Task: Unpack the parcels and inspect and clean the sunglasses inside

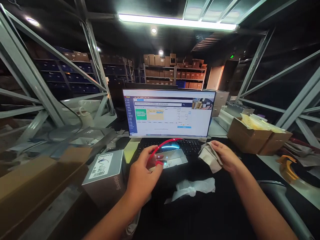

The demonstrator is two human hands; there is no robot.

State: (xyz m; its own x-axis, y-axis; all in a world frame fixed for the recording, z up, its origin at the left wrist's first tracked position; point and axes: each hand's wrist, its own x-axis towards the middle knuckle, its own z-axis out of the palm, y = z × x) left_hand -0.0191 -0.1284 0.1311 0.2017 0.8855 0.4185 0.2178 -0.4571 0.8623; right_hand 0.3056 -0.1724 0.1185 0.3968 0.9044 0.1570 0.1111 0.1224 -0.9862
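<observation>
My left hand (143, 171) is closed on a clear visor (175, 158) with a curved red band, its thumb and fingers pinching the left end. The see-through panel reaches to the right, in front of the keyboard (192, 148). A beige-grey cloth (211, 158) with a zigzag edge hangs folded from my right hand (223, 155), pinched between thumb and fingers. Cloth and visor are apart. Below them on the black surface lies a crumpled translucent wrapper (193, 188). A grey printed box (106, 173) with a white label stands left of my left hand.
A lit monitor (170, 115) stands behind the keyboard. An open cardboard carton (42, 180) is at the left. On the right are a carton of packets (250, 133), a tape roll (292, 170) and a dark handheld device (282, 200). Metal rack posts flank the desk.
</observation>
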